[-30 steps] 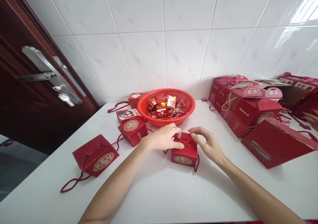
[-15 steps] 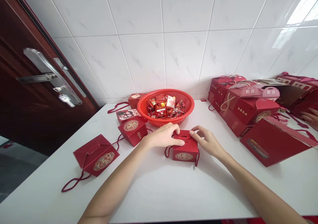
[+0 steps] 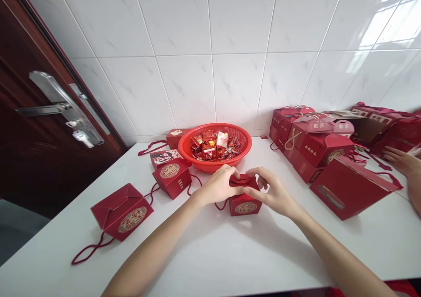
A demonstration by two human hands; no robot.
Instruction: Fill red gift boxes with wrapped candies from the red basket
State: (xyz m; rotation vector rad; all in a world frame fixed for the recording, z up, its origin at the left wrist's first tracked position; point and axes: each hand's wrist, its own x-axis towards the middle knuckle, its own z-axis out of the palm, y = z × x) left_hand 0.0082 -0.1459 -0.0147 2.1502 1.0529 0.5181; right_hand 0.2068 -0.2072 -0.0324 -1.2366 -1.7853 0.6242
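Note:
A small red gift box with a gold round emblem on its front stands upright on the white table, a dark red cord at its left side. From the left, my left hand grips its top flap with thumb and bent fingers. My right hand holds the top from the right, its thumb laid near the slot and its fingers curled behind. The thumbs nearly meet over the lid, hiding part of it. Just beyond my hands is a red plastic basket with wrapped candies in it.
Red boxes with cords stand at the left, and another box sits by the basket. Stacked boxes and a larger red box occupy the right. Another person's hand touches a red bag at the far right.
My right hand has moved in over the box top, its thumb now on the lid. The lid's slotted flaps have lifted slightly. The other person's hand has come further into view.

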